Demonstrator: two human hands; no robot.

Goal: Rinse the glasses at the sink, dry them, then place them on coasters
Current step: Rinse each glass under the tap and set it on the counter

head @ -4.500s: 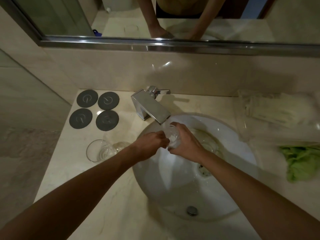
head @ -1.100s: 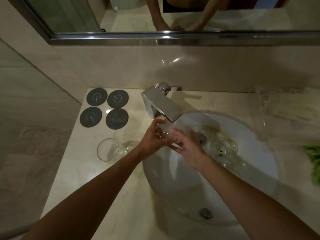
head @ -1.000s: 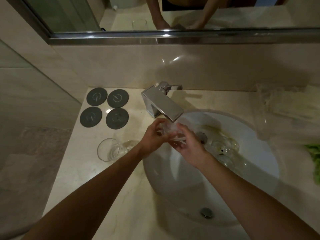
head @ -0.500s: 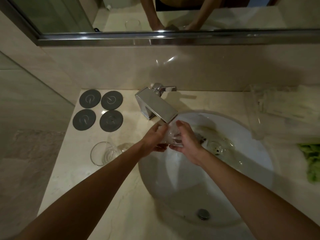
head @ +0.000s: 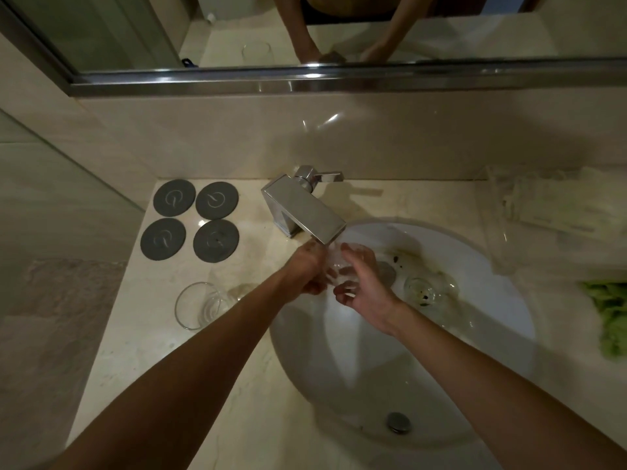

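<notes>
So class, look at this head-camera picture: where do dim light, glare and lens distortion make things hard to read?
Head view: dim, warm light overall; glare streaks on the mirror frame and the tap; the wide lens bows the counter edges; the glass gripped between the left hand and right hand is nearly invisible, clear against the white basin; the green cloth at the right edge is soft and smeared.

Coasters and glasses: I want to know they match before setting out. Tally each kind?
Round dark grey coasters: 4
Clear drinking glasses, one on the counter, one held under the tap, one in the basin: 3
Total: 7
</notes>
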